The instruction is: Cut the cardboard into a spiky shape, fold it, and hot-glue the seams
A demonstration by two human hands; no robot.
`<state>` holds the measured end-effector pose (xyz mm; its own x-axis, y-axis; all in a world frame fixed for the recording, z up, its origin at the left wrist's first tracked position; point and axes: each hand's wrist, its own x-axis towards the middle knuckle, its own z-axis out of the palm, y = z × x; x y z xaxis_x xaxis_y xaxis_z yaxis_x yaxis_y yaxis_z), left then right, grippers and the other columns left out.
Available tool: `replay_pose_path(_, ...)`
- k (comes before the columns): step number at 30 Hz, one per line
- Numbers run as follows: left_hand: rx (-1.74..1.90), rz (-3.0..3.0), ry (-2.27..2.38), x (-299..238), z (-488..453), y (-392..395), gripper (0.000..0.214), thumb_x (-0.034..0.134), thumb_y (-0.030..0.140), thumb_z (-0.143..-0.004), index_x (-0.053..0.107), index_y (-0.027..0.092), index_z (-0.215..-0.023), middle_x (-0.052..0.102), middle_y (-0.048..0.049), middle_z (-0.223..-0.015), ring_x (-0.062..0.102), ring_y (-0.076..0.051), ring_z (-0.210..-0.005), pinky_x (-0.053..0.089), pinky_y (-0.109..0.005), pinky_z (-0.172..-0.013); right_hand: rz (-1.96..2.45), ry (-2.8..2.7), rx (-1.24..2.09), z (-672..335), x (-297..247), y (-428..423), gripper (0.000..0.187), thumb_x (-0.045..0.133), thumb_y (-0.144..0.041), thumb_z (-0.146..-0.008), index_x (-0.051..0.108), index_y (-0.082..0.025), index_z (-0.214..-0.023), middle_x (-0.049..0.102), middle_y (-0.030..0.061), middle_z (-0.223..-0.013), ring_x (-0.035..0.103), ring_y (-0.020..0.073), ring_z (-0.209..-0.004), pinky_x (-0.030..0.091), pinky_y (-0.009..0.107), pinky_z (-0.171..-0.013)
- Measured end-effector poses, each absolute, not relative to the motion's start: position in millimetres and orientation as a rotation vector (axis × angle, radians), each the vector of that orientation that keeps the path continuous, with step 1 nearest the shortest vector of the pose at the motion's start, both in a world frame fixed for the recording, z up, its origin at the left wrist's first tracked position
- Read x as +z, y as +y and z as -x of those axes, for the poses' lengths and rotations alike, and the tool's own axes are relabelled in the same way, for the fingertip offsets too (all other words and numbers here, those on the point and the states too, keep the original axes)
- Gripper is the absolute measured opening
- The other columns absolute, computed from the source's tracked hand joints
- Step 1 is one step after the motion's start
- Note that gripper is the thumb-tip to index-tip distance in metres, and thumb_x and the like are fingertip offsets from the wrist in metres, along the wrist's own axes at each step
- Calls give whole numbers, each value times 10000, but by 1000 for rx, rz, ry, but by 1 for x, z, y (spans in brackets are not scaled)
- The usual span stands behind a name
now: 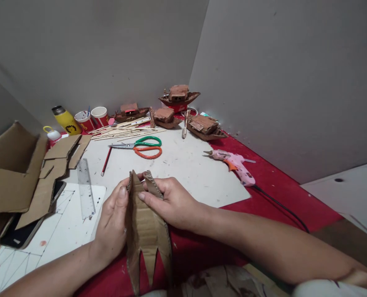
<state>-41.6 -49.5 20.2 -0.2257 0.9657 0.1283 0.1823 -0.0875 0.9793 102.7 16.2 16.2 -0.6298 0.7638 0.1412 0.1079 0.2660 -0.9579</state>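
Between my hands is a cut piece of corrugated cardboard, its sides bent up and its ends cut into long points. My left hand grips the left side, thumb pressed near the upper edge. From the right, my right hand pinches the far end, with the thumb on the inner face and the fingers behind, mostly hidden. One pointed flap stands up by the right fingers. Beyond the hands lie scissors with green and orange handles and a red pencil.
A pink glue gun lies at right, its cord trailing forward. Model boats and bamboo sticks are at the back, near paper cups and a yellow bottle. At left are cardboard scraps, a ruler and a phone.
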Motion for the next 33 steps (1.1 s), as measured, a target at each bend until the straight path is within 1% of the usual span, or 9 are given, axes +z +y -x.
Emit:
replay_pose_path(5,1365,-1238,1381,22,39,-50,405,411,448,-977,643,239,-1235,676,-19,-1255,590,-191,-1198,462,-252,-1024,768,-1866,1424,-102,19,15,129,532,-208,-855,648,-152,-847,639,12,-783,577,162,-734,451,263,-684)
replay_pose_path(8,1344,-1248,1427,24,38,-49,430,405,477,-969,661,235,-1217,695,-24,-1220,580,-196,-1211,424,-269,-1068,700,-1763,1515,-101,20,16,155,532,-206,-868,666,-144,-913,658,25,-834,598,169,-777,463,272,-722)
replay_pose_path(11,1327,-1275,1547,27,37,-48,478,415,539,-941,703,225,-1158,699,-34,-1211,520,-233,-1279,352,-323,-1133,707,-1769,1519,-102,20,17,154,537,-209,-866,663,-121,-862,643,30,-782,588,168,-738,458,273,-695)
replay_pose_path(14,1289,-1275,1665,27,38,-48,523,428,595,-908,725,220,-1120,685,-41,-1235,443,-273,-1342,277,-385,-1175,706,-1832,1448,-103,18,18,147,535,-191,-863,658,-117,-835,642,35,-787,590,172,-759,456,277,-716)
replay_pose_path(18,1256,-1196,1701,22,40,-51,534,442,616,-892,706,232,-1153,651,-31,-1291,444,-287,-1340,232,-428,-1190,706,-1833,1454,-104,17,19,148,532,-196,-859,658,-123,-830,639,33,-799,584,168,-760,455,265,-693)
replay_pose_path(23,1261,-1175,1711,20,41,-51,505,472,608,-882,719,240,-1123,628,-14,-1327,360,-284,-1398,220,-416,-1196,769,-1836,1536,-105,22,21,132,543,-200,-831,639,-130,-774,637,28,-763,591,180,-749,464,285,-703)
replay_pose_path(28,1304,-1140,1648,12,46,-50,453,513,577,-877,726,248,-1105,629,-3,-1326,295,-275,-1432,279,-402,-1180,762,-1826,1528,-107,24,22,131,546,-193,-826,659,-130,-803,659,34,-792,602,184,-783,468,276,-705)
replay_pose_path(31,1356,-1062,1613,6,48,-50,411,516,536,-898,705,269,-1148,615,11,-1345,347,-251,-1409,271,-381,-1183,771,-1815,1501,-106,22,20,129,555,-190,-824,670,-134,-808,658,22,-771,603,170,-754,464,255,-668)
replay_pose_path(33,1345,-1070,1484,8,46,-49,409,489,511,-923,675,276,-1201,608,7,-1355,389,-240,-1387,295,-371,-1173,773,-1796,1479,-105,22,19,130,559,-193,-830,676,-136,-818,663,17,-768,614,163,-739,466,252,-667)
